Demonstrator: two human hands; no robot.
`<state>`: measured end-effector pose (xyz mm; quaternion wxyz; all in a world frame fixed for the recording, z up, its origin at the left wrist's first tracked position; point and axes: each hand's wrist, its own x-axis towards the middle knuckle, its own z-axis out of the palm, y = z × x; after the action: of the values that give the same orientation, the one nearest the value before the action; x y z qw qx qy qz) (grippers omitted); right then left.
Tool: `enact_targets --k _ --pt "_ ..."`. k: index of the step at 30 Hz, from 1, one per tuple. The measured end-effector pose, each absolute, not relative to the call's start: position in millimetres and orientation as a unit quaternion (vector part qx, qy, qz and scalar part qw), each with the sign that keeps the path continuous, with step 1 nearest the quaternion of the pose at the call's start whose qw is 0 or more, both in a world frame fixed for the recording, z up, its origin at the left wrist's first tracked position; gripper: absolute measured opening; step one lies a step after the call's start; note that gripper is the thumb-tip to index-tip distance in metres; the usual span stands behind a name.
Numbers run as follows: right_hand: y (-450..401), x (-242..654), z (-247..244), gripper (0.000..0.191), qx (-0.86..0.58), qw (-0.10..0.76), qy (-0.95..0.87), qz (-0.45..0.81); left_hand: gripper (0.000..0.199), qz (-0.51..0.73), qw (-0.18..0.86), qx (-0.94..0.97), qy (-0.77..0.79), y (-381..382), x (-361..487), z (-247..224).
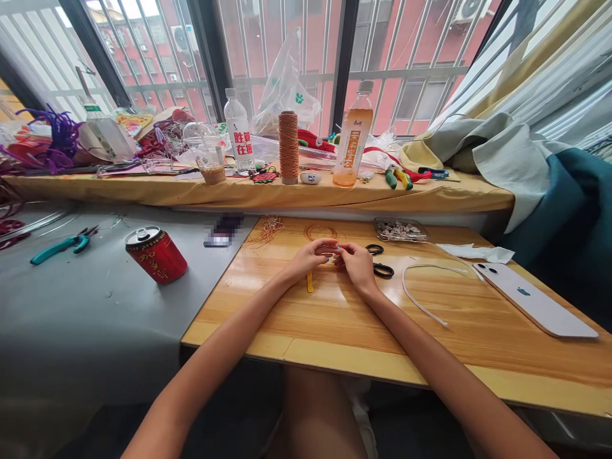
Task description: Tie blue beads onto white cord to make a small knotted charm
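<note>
My left hand (310,259) and my right hand (356,264) meet above the middle of the wooden board (287,319), fingertips close together in a pinch. Whatever lies between the fingers is too small to make out. A short yellow strip (310,282) lies just below my left hand. Beside my right hand are the black handles of scissors (383,271), their blades hidden by the hand. Behind the hands rests a loose coil of orange-brown cord (321,232), and to its left a tangle of cut cords (271,229).
A clear tray of small pieces (400,229), a white headband-like loop (406,280), a tissue (475,253) and a phone (535,299) lie right. Left are a red can (157,255) and teal pliers (64,245). The sill holds a thread spool (289,150) and bottles (354,137).
</note>
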<state>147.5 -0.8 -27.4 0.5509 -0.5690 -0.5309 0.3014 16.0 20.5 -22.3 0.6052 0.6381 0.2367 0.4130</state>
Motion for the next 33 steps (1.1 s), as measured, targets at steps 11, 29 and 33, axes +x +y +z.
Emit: enact_targets --k 11,29,33 --pt "-1 145 -28 0.011 -0.576 0.528 -0.527 0.335 0.022 0.440 0.574 0.630 0.282 23 14 -23" --pt "-1 145 -28 0.014 -0.568 0.529 -0.547 0.312 0.028 0.426 0.534 0.635 0.360 15 30 -27" --pt "-2 146 -27 0.016 -0.548 0.544 -0.578 0.264 0.034 0.425 0.563 0.628 0.328 14 30 -27"
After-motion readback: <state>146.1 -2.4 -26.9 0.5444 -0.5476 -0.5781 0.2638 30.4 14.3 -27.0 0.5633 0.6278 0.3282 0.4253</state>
